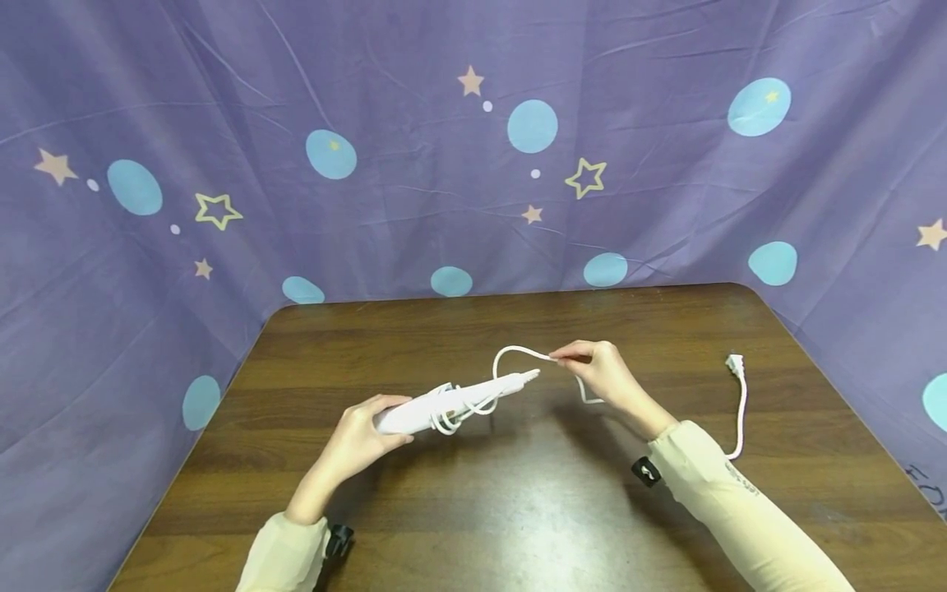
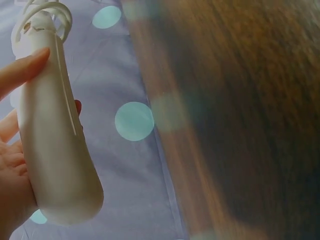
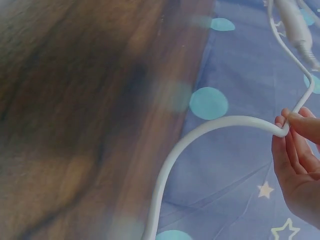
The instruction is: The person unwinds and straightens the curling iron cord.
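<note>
In the head view, a long white corded appliance, shaped like a hair straightener, is held above the table and tilted up to the right. My left hand grips its wide rounded end, with the thumb on one side and the fingers on the other. Loops of white cord wrap around its middle. From the narrow end the cord arcs across to my right hand, which pinches it between thumb and fingertips. Past the pinch, the cord hangs and passes partly hidden behind the right forearm.
A white two-prong plug lies on the brown wooden table at the right, its cord running back under the right sleeve. Behind the table hangs a purple curtain with stars and blue dots. Each wrist carries a black device.
</note>
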### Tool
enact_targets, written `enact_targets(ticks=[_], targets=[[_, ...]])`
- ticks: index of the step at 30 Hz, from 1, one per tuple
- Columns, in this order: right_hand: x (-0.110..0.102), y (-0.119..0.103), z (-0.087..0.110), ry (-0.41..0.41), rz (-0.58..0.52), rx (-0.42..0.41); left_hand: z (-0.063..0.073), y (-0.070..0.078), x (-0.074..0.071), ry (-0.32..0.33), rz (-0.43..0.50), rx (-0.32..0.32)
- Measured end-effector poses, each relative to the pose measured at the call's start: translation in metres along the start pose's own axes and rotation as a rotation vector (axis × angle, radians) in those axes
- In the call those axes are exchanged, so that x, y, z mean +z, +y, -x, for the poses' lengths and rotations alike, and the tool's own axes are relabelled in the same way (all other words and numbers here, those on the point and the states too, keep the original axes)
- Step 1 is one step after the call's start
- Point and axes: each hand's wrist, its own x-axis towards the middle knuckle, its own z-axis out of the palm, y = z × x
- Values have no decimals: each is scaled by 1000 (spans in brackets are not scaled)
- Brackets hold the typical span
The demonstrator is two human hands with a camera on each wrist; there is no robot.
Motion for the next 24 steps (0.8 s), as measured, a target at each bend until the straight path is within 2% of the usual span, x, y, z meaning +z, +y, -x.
enact_targets(ticks=[9, 17, 24], targets=[[5, 13, 6, -68, 38, 29, -2, 1, 0, 74, 17, 22], [8, 17, 12, -167, 56, -9, -5, 2, 0, 139, 26, -58], [8, 15, 19, -285, 12, -56, -8, 0, -1, 180, 27, -144]])
